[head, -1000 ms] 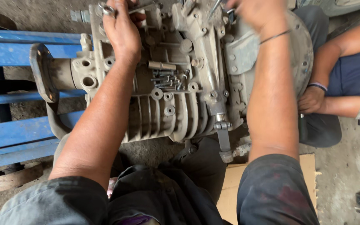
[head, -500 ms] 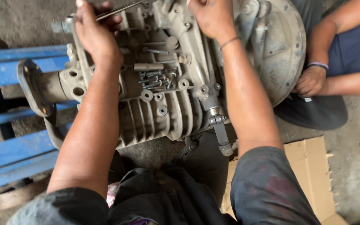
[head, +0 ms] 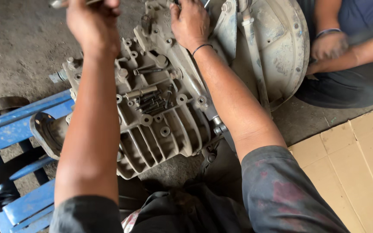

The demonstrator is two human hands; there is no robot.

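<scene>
Gearbox (head: 160, 108) lies on the floor beside a blue stand (head: 18, 129), loose bolts (head: 154, 101) on its housing. Left hand (head: 92, 19) is clenched around a metal tool (head: 59, 3) at the top edge. Right hand (head: 191, 23) presses flat on the casing, fingers spread. Another person's hand (head: 330, 44) rests near the bell housing (head: 277, 47).

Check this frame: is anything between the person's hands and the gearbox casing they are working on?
Nothing visible. The right hand rests directly on the top of the gearbox casing. The left hand is raised above it, closed on a metal tool, with open air beneath.
</scene>
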